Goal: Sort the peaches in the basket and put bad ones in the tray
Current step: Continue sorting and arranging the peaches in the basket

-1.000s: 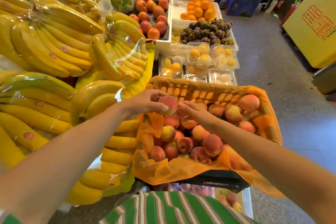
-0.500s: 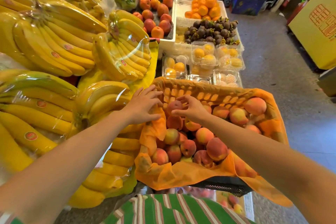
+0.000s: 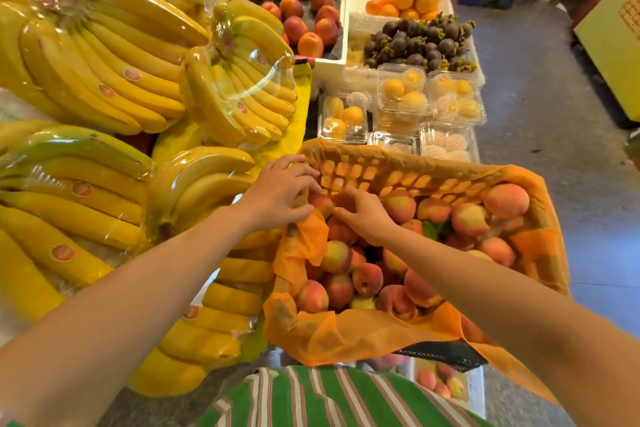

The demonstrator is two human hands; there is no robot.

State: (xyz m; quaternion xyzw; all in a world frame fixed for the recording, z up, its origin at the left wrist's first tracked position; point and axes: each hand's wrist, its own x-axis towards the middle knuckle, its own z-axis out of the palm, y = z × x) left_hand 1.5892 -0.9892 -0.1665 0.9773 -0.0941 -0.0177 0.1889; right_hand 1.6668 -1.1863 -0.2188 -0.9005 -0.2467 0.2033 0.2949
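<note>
- Resting the left grip on the far-left corner of the basket, spreading the fingers wide, touching the orange liner and the edge of one peach tucked in that corner. Not pinching anything, by the look of it.
- Reaching in with the right grip just beside it, curving the fingers down over that same corner. Honestly not being able to tell whether it's pinching a peach or only touching one, what with the knuckles hiding the fingertips.
- Moving out to the peaches: seeing nearly all of them sitting in the basket, heaping up on the liner, with a deep pile toward the near side and more spreading toward the far right.
- Spotting what looks like the tray low on the near side, half hiding under the basket's edge and holding just a few peaches.
- Guessing at progress: sitting somewhere early, maybe a handful culled, with loads left to turn over and check. Not seeing any obvious bad ones from here either.
- Skipping quickly over the rest of the desk: wrapped bananas crowding the left, clear fruit boxes and mangosteens lying beyond the basket.
</note>
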